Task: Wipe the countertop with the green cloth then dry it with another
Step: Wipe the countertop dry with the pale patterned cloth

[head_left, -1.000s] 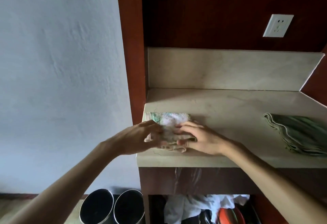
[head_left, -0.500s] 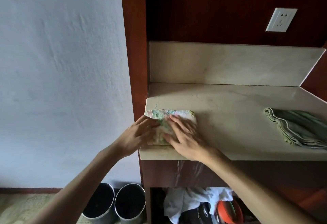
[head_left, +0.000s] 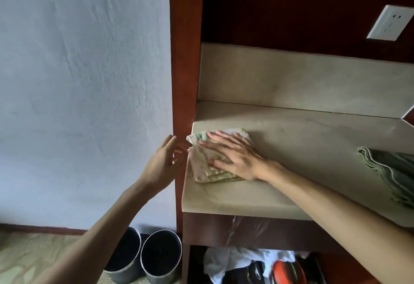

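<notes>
Right hand (head_left: 233,160) flat, fingers straight, pressing folded cloth (head_left: 208,169) onto surface (head_left: 302,149) — left hand (head_left: 163,162) just beside, relaxed, holding nothing. Soft, light, likely bunches — best pinched at near folded edge.

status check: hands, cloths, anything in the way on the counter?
Right hand flat on pale cloth, counter's left end. Left hand off it, open, holding nothing. Green cloth folded at right. Nothing between them.

folded cloth (head_left: 207,167) left on countertop (head_left: 302,149), second cloth (head_left: 389,169) right
</notes>
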